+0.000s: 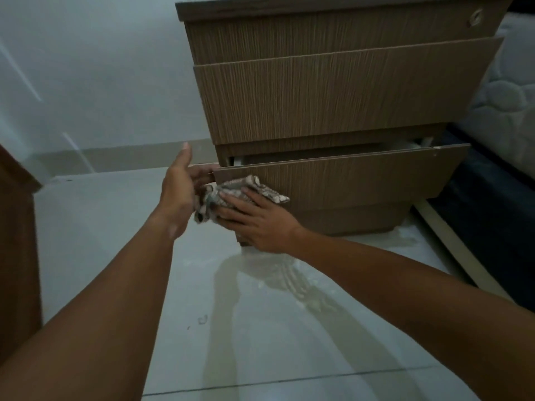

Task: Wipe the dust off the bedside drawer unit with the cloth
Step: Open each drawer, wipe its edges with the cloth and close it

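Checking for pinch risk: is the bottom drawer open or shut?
Partly open: the bottom drawer front stands forward of the unit, with a gap behind its top edge.

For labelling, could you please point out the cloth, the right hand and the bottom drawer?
cloth (260, 186): head view, upper fold.
right hand (257, 224): head view, back.
bottom drawer (362, 180): head view, front panel.

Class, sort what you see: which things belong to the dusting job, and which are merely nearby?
Job:
drawer unit
bottom drawer, pulled partly open
cloth
right hand, pressing the cloth to the drawer front
left hand, holding the drawer's left edge

Nearby:
mattress
tiled floor
wall
brown furniture at the left edge
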Motion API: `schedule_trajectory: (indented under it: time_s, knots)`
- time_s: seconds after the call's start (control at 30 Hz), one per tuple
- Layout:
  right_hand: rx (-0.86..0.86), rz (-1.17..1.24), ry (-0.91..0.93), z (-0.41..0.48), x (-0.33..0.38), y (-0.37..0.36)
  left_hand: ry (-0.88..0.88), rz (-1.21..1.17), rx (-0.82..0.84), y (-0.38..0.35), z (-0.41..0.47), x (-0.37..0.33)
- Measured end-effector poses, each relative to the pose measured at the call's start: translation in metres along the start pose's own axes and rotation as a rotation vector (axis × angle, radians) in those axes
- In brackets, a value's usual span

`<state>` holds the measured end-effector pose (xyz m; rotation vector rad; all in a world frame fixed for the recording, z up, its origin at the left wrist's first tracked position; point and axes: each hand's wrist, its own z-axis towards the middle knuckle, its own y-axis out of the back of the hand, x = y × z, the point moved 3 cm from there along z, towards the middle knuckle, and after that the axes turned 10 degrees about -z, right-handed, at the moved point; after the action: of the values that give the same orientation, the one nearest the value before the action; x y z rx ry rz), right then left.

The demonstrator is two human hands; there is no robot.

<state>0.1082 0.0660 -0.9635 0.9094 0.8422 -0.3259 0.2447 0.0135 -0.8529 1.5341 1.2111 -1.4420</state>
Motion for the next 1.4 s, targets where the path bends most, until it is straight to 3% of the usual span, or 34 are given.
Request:
schedule_trajectory:
  time_s: [0.07,0.17,0.27,0.43,0.53,0.67,0.73,0.93,1.03,1.1,1.13,1.2,1.27,1.4]
  knots:
    - [0.046,-0.012,0.064,-0.022,0.001,-0.012,-0.110,0.129,-0.056,-0.002,-0.003,-0.001]
    - [0.097,-0.025,0.067,-0.066,-0.016,-0.026,-0.425,0.568,-0.158,-0.015,-0.009,-0.003]
    - [0.110,-0.046,0.098,-0.113,-0.047,-0.032,-0.711,0.808,-0.062,-0.050,-0.022,-0.012]
    - [0.177,-0.119,0.025,-0.181,-0.100,-0.036,-0.624,0.942,0.155,-0.121,-0.022,-0.012]
    - [0.228,-0.151,-0.009,-0.222,-0.124,-0.041,-0.628,0.986,0.163,-0.163,-0.031,-0.010]
    - [0.181,-0.129,-0.195,-0.259,-0.159,-0.034,-0.665,0.986,0.173,-0.212,-0.040,-0.006]
    - [0.131,-0.062,-0.357,-0.273,-0.171,-0.031,-0.680,1.011,0.163,-0.226,-0.040,-0.005]
    - [-0.144,0.449,-1.201,-0.257,-0.162,-0.026,-0.729,0.979,0.170,-0.238,-0.044,-0.003]
    - [-0.318,0.836,-1.856,-0.219,-0.152,-0.026,-0.747,0.960,0.166,-0.238,-0.044,-0.002]
    - [-0.324,1.124,-2.293,-0.199,-0.142,-0.025,-0.791,0.957,0.150,-0.236,-0.045,-0.001]
    - [-0.326,1.277,-2.384,-0.191,-0.137,-0.024,-0.838,0.976,0.126,-0.234,-0.045,-0.001]
    - [-0.404,1.502,-2.377,-0.183,-0.130,-0.017,-0.957,1.108,0.015,-0.227,-0.047,0.000]
    - [-0.476,1.540,-2.367,-0.181,-0.126,-0.013,-1.018,1.191,-0.097,-0.215,-0.045,-0.001]
    - [-0.311,1.601,-2.584,-0.156,-0.105,-0.032,-0.994,1.082,-0.062,-0.201,-0.035,0.005]
